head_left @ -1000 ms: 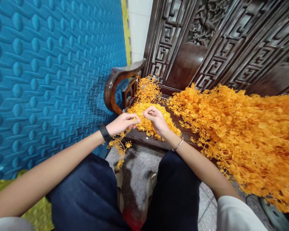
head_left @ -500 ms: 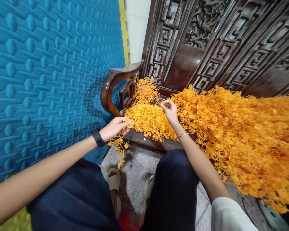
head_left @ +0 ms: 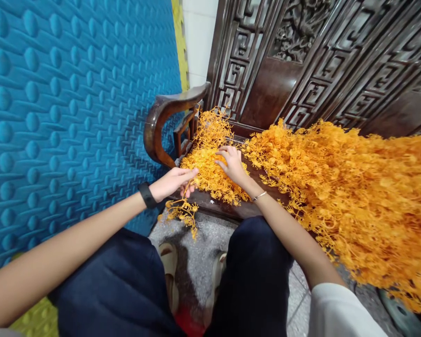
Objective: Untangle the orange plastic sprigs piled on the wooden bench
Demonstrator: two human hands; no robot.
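The orange sprig (head_left: pixel 186 214) hung at 6 o'clock from your left hand (head_left: pixel 177 182), whose thumb and fingers were closed on its stem. Your right hand (head_left: pixel 231 164), at 2 o'clock from the left, was partly spread, thumb apart from fingers, over the small orange pile (head_left: pixel 210 182); contact could not be determined. At 3 o'clock, the large orange heap (head_left: pixel 365 196) lay along the dark wooden bench (head_left: pixel 221 207); its armrest (head_left: pixel 152 128) stood at 11 o'clock.

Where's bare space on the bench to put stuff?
There's a thin strip of bench along the front, before the small pile, with a white scrap. Another shows between that pile and the big heap. By the armrest it's crowded with orange sprigs.
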